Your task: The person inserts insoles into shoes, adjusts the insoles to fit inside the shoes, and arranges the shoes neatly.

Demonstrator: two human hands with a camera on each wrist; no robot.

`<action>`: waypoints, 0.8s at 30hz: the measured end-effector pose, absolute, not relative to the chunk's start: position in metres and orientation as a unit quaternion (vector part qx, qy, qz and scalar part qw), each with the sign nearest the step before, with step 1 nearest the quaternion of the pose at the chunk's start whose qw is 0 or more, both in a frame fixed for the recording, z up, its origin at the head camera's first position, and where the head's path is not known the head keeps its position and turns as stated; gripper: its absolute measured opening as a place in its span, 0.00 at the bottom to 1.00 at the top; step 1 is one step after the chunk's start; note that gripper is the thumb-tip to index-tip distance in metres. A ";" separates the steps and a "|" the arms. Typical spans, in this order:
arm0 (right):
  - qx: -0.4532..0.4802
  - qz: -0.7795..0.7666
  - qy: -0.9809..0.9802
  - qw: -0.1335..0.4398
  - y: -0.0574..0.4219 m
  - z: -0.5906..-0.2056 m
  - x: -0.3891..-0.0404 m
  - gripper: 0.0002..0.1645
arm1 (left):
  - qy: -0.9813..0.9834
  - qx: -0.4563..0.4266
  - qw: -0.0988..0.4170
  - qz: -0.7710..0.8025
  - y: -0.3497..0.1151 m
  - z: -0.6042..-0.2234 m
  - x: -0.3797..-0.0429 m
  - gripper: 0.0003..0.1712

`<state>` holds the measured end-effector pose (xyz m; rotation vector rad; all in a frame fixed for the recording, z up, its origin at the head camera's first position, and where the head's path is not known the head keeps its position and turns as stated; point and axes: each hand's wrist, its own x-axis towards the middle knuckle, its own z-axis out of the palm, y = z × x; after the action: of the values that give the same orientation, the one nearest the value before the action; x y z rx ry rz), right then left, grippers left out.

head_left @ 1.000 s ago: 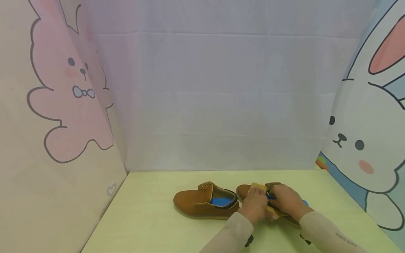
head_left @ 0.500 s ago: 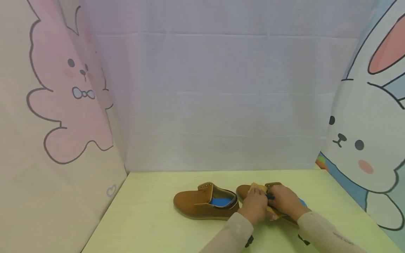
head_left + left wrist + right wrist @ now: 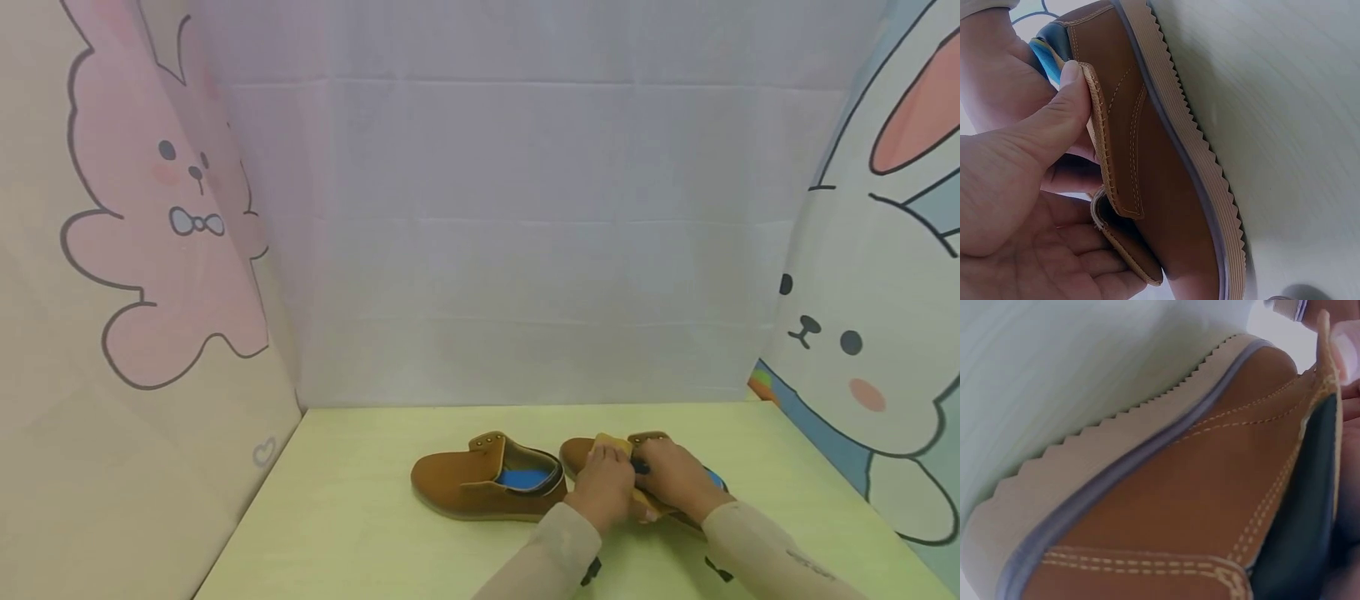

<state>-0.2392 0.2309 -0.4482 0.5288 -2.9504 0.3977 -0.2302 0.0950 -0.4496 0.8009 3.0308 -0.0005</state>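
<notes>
Two brown shoes with blue insoles lie side by side, toes to the left. Both hands are at the right shoe (image 3: 574, 455). My left hand (image 3: 604, 487) holds its tan-backed flap (image 3: 617, 442). In the left wrist view, the thumb presses the stitched edge of the side flap (image 3: 1099, 119), and the fingers lie under the folded tongue (image 3: 1132, 253). My right hand (image 3: 678, 477) is curled over the shoe's opening and pinches a dark blue piece (image 3: 640, 466), mostly hidden by the fingers. Dark lining (image 3: 1294, 525) shows behind the side in the right wrist view.
The left shoe (image 3: 459, 483) stands beside the left hand, its heel close to the wrist. Both shoes are on a pale yellow-green table (image 3: 360, 542). Behind hangs a white cloth (image 3: 525, 250), with cartoon-printed panels at either side.
My right hand and forearm have shifted slightly left. Less of the dark blue piece shows between the hands, and more of the right shoe's heel is visible. The left hand stays put.
</notes>
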 end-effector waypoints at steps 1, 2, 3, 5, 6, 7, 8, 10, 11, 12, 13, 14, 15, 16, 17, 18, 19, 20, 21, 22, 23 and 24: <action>0.176 0.129 -0.974 0.059 0.231 -0.448 -0.239 0.08 | 0.967 0.256 0.004 0.001 0.095 -0.450 -0.230 0.57; 0.180 0.127 -0.974 0.060 0.232 -0.448 -0.239 0.07 | 0.967 0.256 0.005 0.003 0.095 -0.450 -0.231 0.56; 0.184 0.122 -0.973 0.062 0.233 -0.448 -0.238 0.07 | 0.966 0.257 0.006 0.006 0.095 -0.450 -0.231 0.56; 0.192 0.114 -0.973 0.056 0.235 -0.447 -0.238 0.07 | 0.965 0.261 0.008 0.009 0.095 -0.450 -0.231 0.56; 0.195 0.111 -0.973 0.051 0.235 -0.446 -0.238 0.08 | 0.965 0.262 0.009 0.011 0.096 -0.451 -0.232 0.56; 0.198 0.108 -0.973 0.045 0.235 -0.444 -0.238 0.08 | 0.964 0.264 0.008 0.011 0.096 -0.451 -0.232 0.56; 0.198 0.104 -0.974 0.037 0.235 -0.443 -0.238 0.07 | 0.964 0.265 0.006 0.012 0.096 -0.451 -0.232 0.56; 0.191 0.097 -0.977 0.018 0.235 -0.441 -0.238 0.09 | 0.964 0.266 0.004 0.011 0.095 -0.450 -0.231 0.56; 0.187 0.094 -0.978 0.008 0.234 -0.439 -0.239 0.10 | 0.964 0.266 0.003 0.011 0.095 -0.449 -0.231 0.56; 0.184 0.094 -0.978 0.001 0.233 -0.438 -0.239 0.11 | 0.964 0.265 0.001 0.012 0.095 -0.449 -0.231 0.56; 0.184 0.093 -0.979 -0.003 0.233 -0.437 -0.239 0.11 | 0.964 0.265 -0.002 0.012 0.094 -0.448 -0.230 0.56; 0.185 0.093 -0.978 -0.005 0.233 -0.437 -0.240 0.10 | 0.964 0.264 -0.003 0.012 0.094 -0.447 -0.230 0.56; 0.190 0.098 -0.977 -0.003 0.233 -0.436 -0.240 0.10 | 0.965 0.264 -0.003 0.009 0.094 -0.447 -0.230 0.56; 0.190 0.104 -0.976 -0.005 0.233 -0.435 -0.240 0.10 | 0.965 0.263 -0.005 0.008 0.093 -0.447 -0.230 0.55; 0.194 0.111 -0.975 -0.006 0.233 -0.434 -0.240 0.10 | 0.965 0.262 -0.006 0.008 0.093 -0.447 -0.230 0.55; 0.198 0.119 -0.973 -0.006 0.233 -0.433 -0.240 0.10 | 0.965 0.262 -0.007 0.007 0.093 -0.447 -0.229 0.55; 0.199 0.126 -0.972 -0.005 0.233 -0.433 -0.239 0.11 | 0.965 0.262 -0.008 0.005 0.092 -0.447 -0.229 0.55; 0.198 0.130 -0.971 -0.003 0.232 -0.432 -0.239 0.11 | 0.965 0.262 -0.009 0.003 0.092 -0.447 -0.229 0.55; 0.195 0.138 -0.971 -0.005 0.232 -0.432 -0.238 0.13 | 0.965 0.262 -0.009 0.003 0.092 -0.447 -0.229 0.55; 0.192 0.140 -0.971 -0.005 0.232 -0.433 -0.237 0.14 | 0.965 0.262 -0.009 0.002 0.092 -0.447 -0.228 0.55; 0.192 0.142 -0.971 -0.002 0.232 -0.433 -0.237 0.13 | 0.965 0.262 -0.009 0.001 0.092 -0.446 -0.228 0.55; 0.191 0.142 -0.971 0.002 0.231 -0.433 -0.236 0.14 | 0.965 0.263 -0.009 0.000 0.091 -0.446 -0.228 0.55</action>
<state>-0.2364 0.2312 -0.4335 0.5988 -3.0468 0.4441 -0.2278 0.0915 -0.4461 0.8294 3.0482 -0.0014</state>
